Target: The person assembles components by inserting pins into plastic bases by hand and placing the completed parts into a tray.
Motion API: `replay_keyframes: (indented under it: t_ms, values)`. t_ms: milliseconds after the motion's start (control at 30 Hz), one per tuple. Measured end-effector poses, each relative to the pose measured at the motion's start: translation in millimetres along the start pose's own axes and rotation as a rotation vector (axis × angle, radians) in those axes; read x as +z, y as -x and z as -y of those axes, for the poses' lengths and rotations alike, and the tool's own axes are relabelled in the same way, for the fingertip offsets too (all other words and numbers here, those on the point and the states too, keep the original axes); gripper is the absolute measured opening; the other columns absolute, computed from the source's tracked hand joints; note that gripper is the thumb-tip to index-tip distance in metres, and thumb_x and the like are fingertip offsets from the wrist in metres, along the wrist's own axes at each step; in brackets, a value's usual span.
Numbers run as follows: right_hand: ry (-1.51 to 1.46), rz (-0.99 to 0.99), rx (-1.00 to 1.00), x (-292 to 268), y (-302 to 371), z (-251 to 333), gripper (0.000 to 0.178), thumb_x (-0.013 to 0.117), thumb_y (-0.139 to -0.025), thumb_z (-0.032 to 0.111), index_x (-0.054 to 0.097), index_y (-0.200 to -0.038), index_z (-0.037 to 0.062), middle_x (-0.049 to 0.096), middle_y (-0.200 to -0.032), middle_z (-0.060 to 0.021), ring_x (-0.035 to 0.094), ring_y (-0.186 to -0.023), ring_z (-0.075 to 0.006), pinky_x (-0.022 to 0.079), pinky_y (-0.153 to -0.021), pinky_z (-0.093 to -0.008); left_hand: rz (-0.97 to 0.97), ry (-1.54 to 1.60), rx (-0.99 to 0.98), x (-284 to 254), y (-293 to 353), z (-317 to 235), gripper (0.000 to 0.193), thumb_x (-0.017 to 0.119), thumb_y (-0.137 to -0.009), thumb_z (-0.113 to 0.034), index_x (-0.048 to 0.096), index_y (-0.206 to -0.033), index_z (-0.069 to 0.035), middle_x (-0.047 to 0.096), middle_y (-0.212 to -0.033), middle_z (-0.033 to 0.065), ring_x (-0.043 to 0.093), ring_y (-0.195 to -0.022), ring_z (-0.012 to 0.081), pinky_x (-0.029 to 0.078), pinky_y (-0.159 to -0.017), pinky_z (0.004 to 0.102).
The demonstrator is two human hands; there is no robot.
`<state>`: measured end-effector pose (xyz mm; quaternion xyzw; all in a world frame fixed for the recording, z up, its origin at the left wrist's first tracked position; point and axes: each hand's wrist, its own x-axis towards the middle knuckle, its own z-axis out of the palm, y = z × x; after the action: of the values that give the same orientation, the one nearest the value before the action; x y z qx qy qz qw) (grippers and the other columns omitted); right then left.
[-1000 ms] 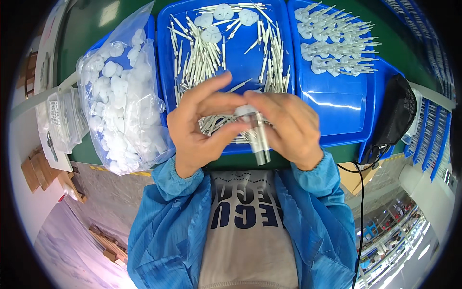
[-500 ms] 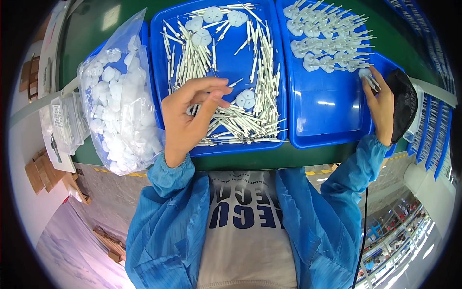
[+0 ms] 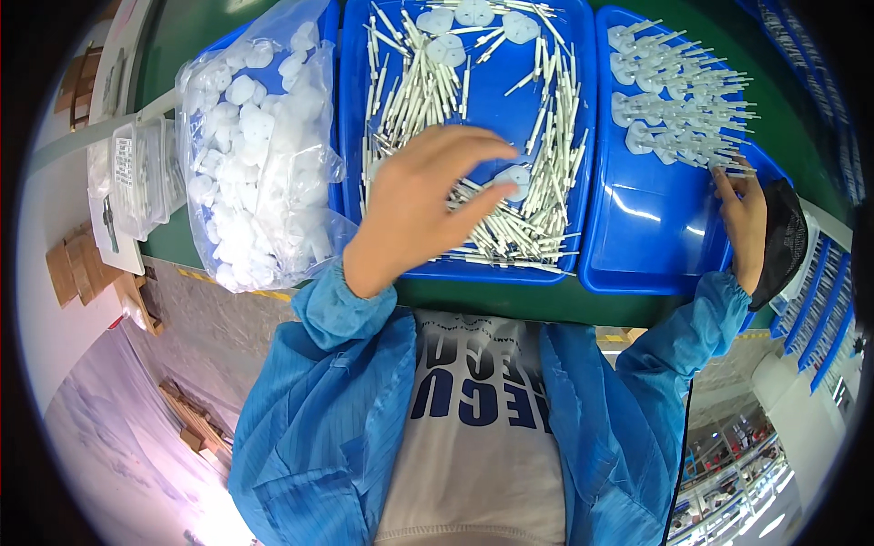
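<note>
Over the middle blue tray (image 3: 590, 136), my left hand (image 3: 423, 200) is open, thumb and fingers curved apart around the near side of a pale round disc (image 3: 515, 181). Nothing shows in its grasp. Thin white sticks (image 3: 428, 96) with dark tips lie loose in that tray, with several more discs (image 3: 446, 50) at its far end. My right hand (image 3: 746, 218) is at the right blue tray (image 3: 637, 273), fingertips closed on a disc with white sticks (image 3: 728, 166) at the end of the nearest row. Rows of similar stick-bearing discs (image 3: 669, 100) fill the tray's far part.
A clear plastic bag of white discs (image 3: 259, 164) lies on the left. Beyond it are clear plastic boxes (image 3: 141, 177). A black mesh item (image 3: 785, 237) sits beside my right wrist. Blue racks (image 3: 810, 296) stand at the far right, past the green table (image 3: 546, 298).
The view has shifted, so the trays appear farther right. My left hand has moved toward the near disc, fingers opening wider. My right hand has brought its disc with sticks to the nearest row.
</note>
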<state>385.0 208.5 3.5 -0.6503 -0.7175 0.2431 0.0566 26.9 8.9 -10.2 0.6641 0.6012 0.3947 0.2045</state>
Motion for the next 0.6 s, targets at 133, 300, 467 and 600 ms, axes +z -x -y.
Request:
replay_keyframes:
  t_ms: [133,300,467,600]
  values:
    - [-0.041,-0.254,0.091,8,32,31,0.046,0.069,-0.094,0.027,0.059,-0.129,-0.0005,0.069,-0.079,-0.0071,0.051,-0.056,-0.008,0.039,-0.051,-0.0214,0.05,-0.213,-0.007,21,5,-7,0.04,0.08,-0.073,-0.014,0.066,-0.11,-0.008,0.063,-0.113,0.0069,0.058,-0.105,0.0288,0.049,-0.092,0.0388]
    - [-0.263,-0.519,0.008,13,90,110,0.023,0.064,-0.099,0.016,0.065,-0.116,0.0011,0.068,-0.081,-0.0038,0.054,-0.065,-0.0065,0.04,-0.055,-0.0216,0.1,-0.054,-0.109,17,9,-5,0.026,0.078,-0.074,-0.005,0.069,-0.098,-0.007,0.067,-0.096,0.0084,0.064,-0.087,0.0267,0.053,-0.077,0.0355]
    - [-0.206,-0.137,-0.616,52,81,182,0.016,0.06,-0.095,0.0,0.067,-0.109,0.0002,0.069,-0.087,-0.0134,0.066,-0.071,-0.0227,0.049,-0.061,-0.0318,-0.203,0.24,-0.116,-3,8,-5,0.023,0.082,-0.075,-0.003,0.074,-0.097,-0.006,0.07,-0.094,0.0092,0.068,-0.076,0.0182,0.054,-0.066,0.0279]
    - [-0.079,-0.246,-0.711,107,28,187,0.012,0.062,-0.094,0.007,0.066,-0.103,0.0008,0.068,-0.09,-0.017,0.066,-0.073,-0.0365,0.053,-0.064,-0.0403,-0.322,0.438,-0.243,-8,12,1,0.033,0.079,-0.08,0.001,0.071,-0.111,-0.004,0.071,-0.097,0.0111,0.073,-0.083,0.0179,0.059,-0.071,0.0252]
